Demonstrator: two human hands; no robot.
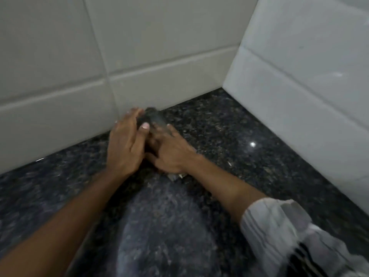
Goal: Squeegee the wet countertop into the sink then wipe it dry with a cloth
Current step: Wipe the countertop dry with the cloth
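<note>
- Head view: left hand (125,144) and right hand (171,151) pressing together, fingers curled over a dark blurred object (154,117), squeegee or cloth, cannot tell.
- Resting on counter (229,136) beside wall (139,56); sink not showing.
- Advising: pressing evenly, pulling away from corner.

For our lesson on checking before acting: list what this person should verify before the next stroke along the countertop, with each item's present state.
1. Both hands on the tool: ok, left hand and right hand press a dark blurred object.
2. Tool identified as squeegee or cloth: cannot tell.
3. Tool reaches the tiled wall: ok.
4. Countertop ahead free of clutter: ok.
5. Sink location: cannot tell, not in view.
6. Sleeve clear of the hands: ok.
</note>
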